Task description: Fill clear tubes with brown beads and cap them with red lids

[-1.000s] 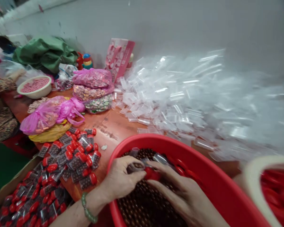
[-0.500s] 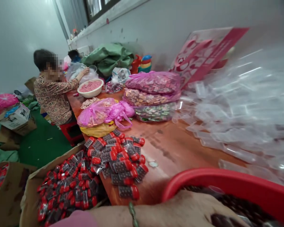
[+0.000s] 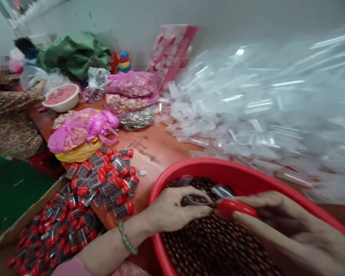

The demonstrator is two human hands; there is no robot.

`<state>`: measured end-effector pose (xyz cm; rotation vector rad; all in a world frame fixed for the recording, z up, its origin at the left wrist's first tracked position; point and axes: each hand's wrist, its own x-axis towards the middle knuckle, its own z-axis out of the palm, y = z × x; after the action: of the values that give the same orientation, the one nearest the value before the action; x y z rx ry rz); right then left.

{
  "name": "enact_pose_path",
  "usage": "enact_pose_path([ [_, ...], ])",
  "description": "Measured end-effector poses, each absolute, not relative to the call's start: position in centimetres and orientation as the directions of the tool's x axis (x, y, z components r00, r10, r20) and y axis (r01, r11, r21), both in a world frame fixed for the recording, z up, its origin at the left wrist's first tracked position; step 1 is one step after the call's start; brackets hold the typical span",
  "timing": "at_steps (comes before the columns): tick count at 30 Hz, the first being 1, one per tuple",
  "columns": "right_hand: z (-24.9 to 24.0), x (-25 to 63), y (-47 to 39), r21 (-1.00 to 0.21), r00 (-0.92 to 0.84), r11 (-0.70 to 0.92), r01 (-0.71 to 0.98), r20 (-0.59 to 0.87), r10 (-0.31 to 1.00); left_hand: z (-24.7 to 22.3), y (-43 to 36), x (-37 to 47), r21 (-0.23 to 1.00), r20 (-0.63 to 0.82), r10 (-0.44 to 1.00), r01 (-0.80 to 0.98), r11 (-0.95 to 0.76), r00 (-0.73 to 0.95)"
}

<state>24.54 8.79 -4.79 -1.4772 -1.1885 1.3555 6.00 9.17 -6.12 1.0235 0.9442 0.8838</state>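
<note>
Over a red basin (image 3: 201, 164) of small dark brown balls (image 3: 218, 245), my left hand (image 3: 175, 209) is closed on a clear plastic container (image 3: 197, 200) with dark balls in it. A green bead bracelet circles that wrist. My right hand (image 3: 287, 222) pinches a red cap (image 3: 237, 208) between thumb and fingers, close to the container's end. Whether cap and container touch, I cannot tell. Another clear container (image 3: 222, 191) lies on the balls behind my hands. To the left, a pile of filled, red-capped containers (image 3: 115, 184) lies on the table edge.
A carton (image 3: 25, 226) of red-capped containers stands below the table's left edge. Loose clear containers (image 3: 232, 115) are heaped at the right. Pink bags (image 3: 132, 84), a white basin (image 3: 63, 105) of pink pieces and a co-worker's sleeve (image 3: 17, 101) are farther back.
The view has swung right and down. My left hand now shows fully over the basin with a container, and my right hand has come into view with a red cap.
</note>
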Motion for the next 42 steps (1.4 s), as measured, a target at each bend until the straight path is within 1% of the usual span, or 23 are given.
enact_pose_path([
  [1,-4.3,24.1,9.1,-0.97,0.015,-0.233,0.062,-0.233,0.972,-6.0,9.2,5.9,0.944,-0.198,0.914,-0.18,0.275,0.354],
  [3,-3.6,22.8,9.8,-0.983,0.01,-0.175,-0.061,-0.176,0.984,-5.8,9.3,5.8,0.931,-0.205,0.903,-0.21,0.299,0.377],
  [5,-3.1,21.5,10.4,-0.988,-0.014,-0.075,-0.132,-0.074,0.997,-5.5,9.4,5.7,0.915,-0.221,0.891,-0.232,0.33,0.397],
  [7,-3.0,20.5,10.6,-0.99,-0.061,0.054,-0.134,0.062,0.996,-5.3,9.4,5.7,0.903,-0.203,0.882,-0.266,0.336,0.425],
  [9,-3.3,20.0,10.7,-0.981,-0.11,0.17,-0.091,0.179,0.978,-5.2,9.5,5.6,0.898,-0.178,0.878,-0.29,0.329,0.445],
  [11,-3.8,19.8,10.6,-0.97,-0.142,0.239,-0.037,0.242,0.96,-5.3,9.5,5.5,0.898,-0.176,0.873,-0.288,0.331,0.456],
  [15,-4.7,20.0,10.5,-0.965,-0.17,0.262,0.019,0.255,0.952,-5.4,9.5,5.5,0.89,-0.215,0.859,-0.268,0.369,0.465],
  [20,-5.0,20.2,10.4,-0.949,-0.167,0.305,0.074,0.29,0.942,-5.1,9.5,5.4,0.858,-0.246,0.839,-0.294,0.422,0.486],
  [23,-4.9,20.3,10.6,-0.928,-0.174,0.343,0.149,0.317,0.933,-5.2,9.5,5.2,0.856,-0.264,0.828,-0.276,0.437,0.494],
  [26,-4.8,20.7,11.0,-0.904,-0.217,0.363,0.227,0.316,0.924,-5.4,9.5,5.0,0.862,-0.26,0.811,-0.252,0.44,0.525],
  [29,-4.6,21.2,11.2,-0.908,-0.268,0.354,0.226,0.291,0.918,-5.6,9.5,5.0,0.892,-0.223,0.811,-0.221,0.393,0.541],
  [32,-4.3,21.4,11.3,-0.917,-0.302,0.344,0.201,0.276,0.912,-5.8,9.4,5.1,0.929,-0.224,0.821,-0.141,0.343,0.526],
  [35,-4.3,21.4,11.1,-0.903,-0.307,0.371,0.218,0.297,0.904,-5.8,9.4,5.1,0.921,-0.243,0.82,-0.141,0.362,0.518],
  [38,-4.5,21.6,11.1,-0.826,-0.326,0.474,0.304,0.378,0.867,-5.7,9.5,5.0,0.88,-0.239,0.798,-0.224,0.419,0.553],
  [42,-4.5,21.9,10.9,-0.638,-0.495,0.661,0.395,0.458,0.738,-5.7,9.5,4.9,0.816,-0.258,0.783,-0.306,0.49,0.565],
])
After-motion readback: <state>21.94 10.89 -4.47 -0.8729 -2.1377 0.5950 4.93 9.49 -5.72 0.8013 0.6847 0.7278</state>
